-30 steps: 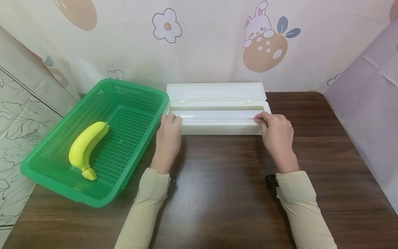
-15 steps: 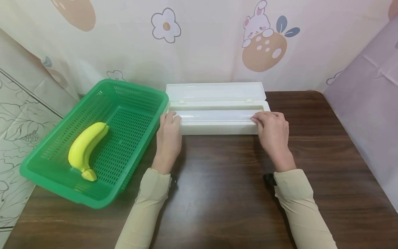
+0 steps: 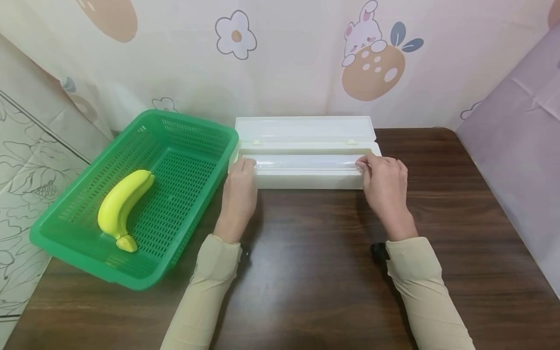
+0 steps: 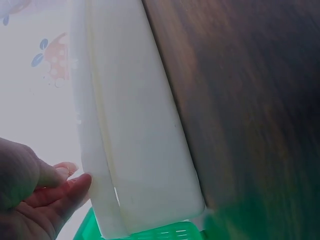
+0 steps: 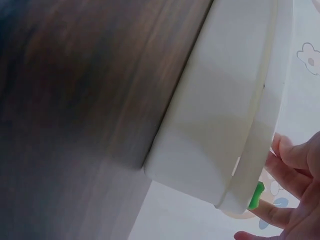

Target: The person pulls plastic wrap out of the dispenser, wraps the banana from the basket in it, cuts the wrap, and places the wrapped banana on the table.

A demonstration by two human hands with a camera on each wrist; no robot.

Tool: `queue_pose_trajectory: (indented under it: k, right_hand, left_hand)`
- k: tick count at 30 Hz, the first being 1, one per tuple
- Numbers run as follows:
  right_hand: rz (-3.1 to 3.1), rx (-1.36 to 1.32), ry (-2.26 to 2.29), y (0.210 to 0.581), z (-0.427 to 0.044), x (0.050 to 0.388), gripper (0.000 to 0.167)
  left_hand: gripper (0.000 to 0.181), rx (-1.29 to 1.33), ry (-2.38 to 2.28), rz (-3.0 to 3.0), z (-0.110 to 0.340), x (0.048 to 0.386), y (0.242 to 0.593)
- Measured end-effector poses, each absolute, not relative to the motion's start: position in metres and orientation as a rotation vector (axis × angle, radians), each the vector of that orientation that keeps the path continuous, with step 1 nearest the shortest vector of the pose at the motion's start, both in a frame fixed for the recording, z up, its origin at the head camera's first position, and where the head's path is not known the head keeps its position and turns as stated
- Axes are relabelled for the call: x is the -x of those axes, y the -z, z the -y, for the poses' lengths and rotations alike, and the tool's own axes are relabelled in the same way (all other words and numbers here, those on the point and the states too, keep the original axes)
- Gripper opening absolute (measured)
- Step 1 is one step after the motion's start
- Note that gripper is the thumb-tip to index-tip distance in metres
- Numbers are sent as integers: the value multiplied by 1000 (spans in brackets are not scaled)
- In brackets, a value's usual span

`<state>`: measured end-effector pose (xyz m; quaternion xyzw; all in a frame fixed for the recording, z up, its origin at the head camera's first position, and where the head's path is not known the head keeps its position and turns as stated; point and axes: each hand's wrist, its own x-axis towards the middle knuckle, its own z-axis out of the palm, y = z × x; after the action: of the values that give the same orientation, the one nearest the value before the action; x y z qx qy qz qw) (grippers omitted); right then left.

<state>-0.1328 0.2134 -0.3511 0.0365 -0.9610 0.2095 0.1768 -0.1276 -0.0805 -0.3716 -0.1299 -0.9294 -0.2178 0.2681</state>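
Observation:
A long white cling film box [image 3: 310, 182] lies on the table with its lid [image 3: 305, 129] raised at the back. Inside sits a pale, shiny roll of cling film [image 3: 306, 162]. At the left end of the roll, my left hand [image 3: 239, 192] pinches with thumb and fingers at the film's edge. My right hand [image 3: 387, 194] pinches likewise at the right end. The clear film between the fingertips is hard to make out. In the right wrist view, a small green piece [image 5: 256, 195] shows at the box's end beside my fingers.
Left of the box stands a green perforated basket [image 3: 135, 283], close against the box's end, with yellow bananas [image 3: 120, 206] inside. A patterned curtain [image 3: 288, 63] hangs behind the brown wooden table [image 3: 306, 272]. Purple cloth [image 3: 520, 112] hangs at the right.
My right hand has shifted slightly left along the box's front since a second ago. The left hand's fingers have moved a little at the roll's left end. Box, basket and bananas stay put.

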Motion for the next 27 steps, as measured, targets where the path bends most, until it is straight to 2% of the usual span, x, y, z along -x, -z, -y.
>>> queue_pose_trajectory:
  k: [15, 27]
  right_hand:
    - [2791, -317, -617, 336, -228, 132, 11]
    - [2740, -275, -666, 335, -226, 133, 15]
  left_hand:
    - [9, 332, 488, 2484, 77, 127, 364]
    - [15, 317, 545, 2485, 80, 129, 363]
